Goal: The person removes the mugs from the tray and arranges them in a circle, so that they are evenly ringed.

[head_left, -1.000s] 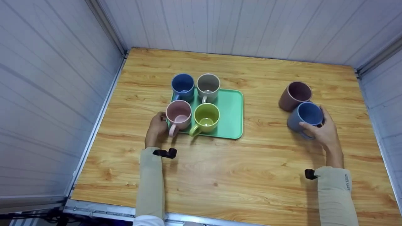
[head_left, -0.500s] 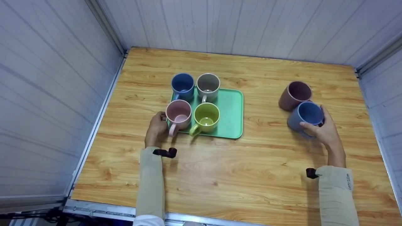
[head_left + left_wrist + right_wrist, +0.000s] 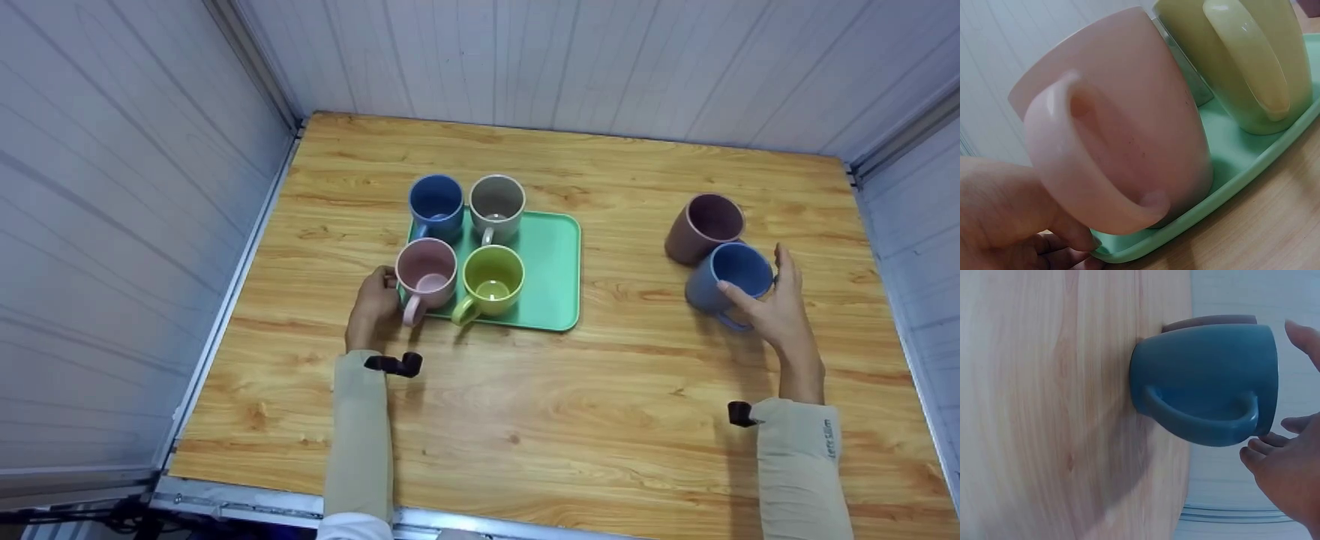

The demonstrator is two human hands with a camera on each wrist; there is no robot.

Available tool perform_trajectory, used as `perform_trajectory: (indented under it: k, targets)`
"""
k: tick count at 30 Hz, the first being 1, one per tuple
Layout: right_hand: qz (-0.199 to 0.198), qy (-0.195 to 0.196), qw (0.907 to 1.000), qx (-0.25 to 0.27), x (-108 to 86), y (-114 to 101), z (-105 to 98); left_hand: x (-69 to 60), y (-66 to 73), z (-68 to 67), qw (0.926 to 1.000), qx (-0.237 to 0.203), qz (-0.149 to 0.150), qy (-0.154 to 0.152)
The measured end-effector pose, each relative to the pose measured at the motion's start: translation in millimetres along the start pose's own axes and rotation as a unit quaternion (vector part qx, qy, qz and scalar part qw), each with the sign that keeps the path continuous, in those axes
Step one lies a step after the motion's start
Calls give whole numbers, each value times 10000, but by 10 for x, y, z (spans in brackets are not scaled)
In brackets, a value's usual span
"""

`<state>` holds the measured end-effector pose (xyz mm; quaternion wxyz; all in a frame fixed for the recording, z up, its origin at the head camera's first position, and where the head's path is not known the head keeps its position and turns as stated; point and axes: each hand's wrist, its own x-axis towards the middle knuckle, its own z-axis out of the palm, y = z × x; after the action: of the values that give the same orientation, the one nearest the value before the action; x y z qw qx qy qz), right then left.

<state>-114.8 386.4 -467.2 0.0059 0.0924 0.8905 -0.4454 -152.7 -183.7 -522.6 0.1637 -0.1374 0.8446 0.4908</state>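
The right hand [image 3: 781, 319] is spread, fingers uncurled, at the blue mug [image 3: 1202, 377]; contact is unclear. The left hand [image 3: 375, 301] pinches the tray [image 3: 553, 270] rim beside the pink mug [image 3: 427, 274]. A steady hold probably needs thumb and fingers opposed across the body, easing away from the maroon mug [image 3: 697, 236] crowding its far side. Between the hands, bare tray and tabletop [image 3: 630, 322] give room; the raised rim could catch a low base.

You face a pale, grooved back wall [image 3: 555, 67], with a left wall [image 3: 112, 225] and a right wall [image 3: 911, 202] flanking your wood-grain table [image 3: 585, 420]. Metal strips [image 3: 251, 60] mark both back corners; a metal rail [image 3: 240, 501] edges your near side. Dark cables [image 3: 75, 516] show at your lower left. Soft light glints on the wood.
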Motion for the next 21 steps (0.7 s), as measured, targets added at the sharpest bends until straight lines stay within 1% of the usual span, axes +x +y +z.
perform_trajectory:
  k: [6, 13, 16, 19, 21]
  targets:
    - [-176, 357, 9992, -26, -11, -116, 59, 2, -9, -1, 10000, -27, 25, 33]
    - [-575, 716, 9958, -44, -15, -229, 174, 5, -17, 5, 9999, -44, 60, 87]
    - [-725, 781, 9943, 50, -18, -301, 242, 8, -18, 9, 9998, -135, 18, 110]
    - [-998, 827, 9914, 163, 3, -377, 321, 8, -16, 14, 9998, -142, 37, 144]
    - [-1186, 788, 9895, 244, 19, -430, 375, 10, -13, 16, 9998, -127, 52, 158]
